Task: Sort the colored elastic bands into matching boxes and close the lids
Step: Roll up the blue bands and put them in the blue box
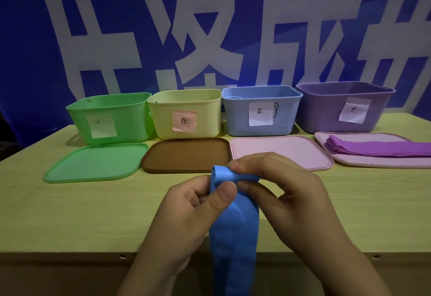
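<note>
Four open plastic boxes lined up along the back of the pale wooden table [70, 202], each with a paper label on its front. From the left: green plastic box [130, 118] with a white label, pale yellow plastic box [210, 114] with a pink label, light blue plastic box [238, 118] with a white label, purple plastic box [321, 114] with a white label. Insides mostly hidden by the near walls; just a light blue rounded shape peeking over the rim inside the light blue one, too little showing to name it.

Lids off, all four, lying flat in front of the boxes. Flat green lid [95, 164] before the green box, brown lid [186, 154] before the yellow, pink lid [279, 150] before the blue, a second pink lid [377, 161] before the purple. Resting on that last one, a folded stack of purple elastic bands [373, 149], running off the right edge of view.

Up front, over the near edge of the table: blue elastic band [234, 225] held in both hands. Left hand [189, 207] pinching the top with thumb pressed on it, fingers curled behind. Right hand [286, 191] with fingers curled round the upper fold, twisted into a small loop between the two hands. Rest of the band hanging straight down, out of view at the bottom.

Behind everything, a blue backdrop [23, 39] with big white characters.
</note>
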A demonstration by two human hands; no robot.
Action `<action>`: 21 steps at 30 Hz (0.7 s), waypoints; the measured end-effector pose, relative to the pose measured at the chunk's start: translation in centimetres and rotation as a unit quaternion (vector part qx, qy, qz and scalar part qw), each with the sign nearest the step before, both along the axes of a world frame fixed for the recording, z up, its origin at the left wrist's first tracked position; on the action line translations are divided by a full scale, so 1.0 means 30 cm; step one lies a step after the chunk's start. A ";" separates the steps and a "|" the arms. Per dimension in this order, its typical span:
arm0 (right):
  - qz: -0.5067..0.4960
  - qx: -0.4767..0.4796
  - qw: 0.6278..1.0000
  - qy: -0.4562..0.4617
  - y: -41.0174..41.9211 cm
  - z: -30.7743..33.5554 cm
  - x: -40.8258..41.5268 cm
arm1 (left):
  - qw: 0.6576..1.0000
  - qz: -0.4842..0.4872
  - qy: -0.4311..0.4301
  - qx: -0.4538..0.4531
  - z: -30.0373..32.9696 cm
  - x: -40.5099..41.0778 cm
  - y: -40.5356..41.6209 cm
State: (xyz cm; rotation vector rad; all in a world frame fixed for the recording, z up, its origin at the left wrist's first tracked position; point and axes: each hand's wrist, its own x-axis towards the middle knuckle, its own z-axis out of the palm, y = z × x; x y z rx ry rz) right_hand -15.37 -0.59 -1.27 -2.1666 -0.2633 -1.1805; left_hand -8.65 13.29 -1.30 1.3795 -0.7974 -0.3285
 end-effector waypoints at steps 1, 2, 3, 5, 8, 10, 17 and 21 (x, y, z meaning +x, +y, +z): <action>0.005 -0.002 1.000 0.004 0.002 -0.004 0.001 | 1.000 0.023 -0.005 0.001 -0.001 0.000 -0.004; 0.010 0.002 1.000 0.009 0.002 -0.008 0.003 | 0.999 0.037 -0.010 0.004 0.001 -0.001 -0.008; 0.017 0.012 1.000 0.019 0.001 -0.010 0.003 | 0.999 0.047 -0.009 0.010 0.003 -0.004 -0.011; 0.056 0.060 0.995 0.059 -0.008 -0.004 -0.004 | 0.999 0.044 -0.008 0.024 0.005 -0.006 -0.011; 0.130 0.131 0.972 0.143 -0.028 0.027 -0.035 | 0.999 0.021 -0.012 0.022 0.008 -0.001 0.002; 0.136 0.141 0.965 0.173 -0.032 0.041 -0.047 | 1.000 0.009 -0.009 0.016 0.013 0.001 0.008; 0.085 0.125 0.965 0.212 -0.008 0.044 -0.049 | 1.000 -0.015 -0.009 0.011 0.020 0.002 0.018; 0.054 0.089 0.976 0.189 -0.007 0.040 -0.046 | 0.999 -0.024 0.043 -0.023 0.019 0.008 0.017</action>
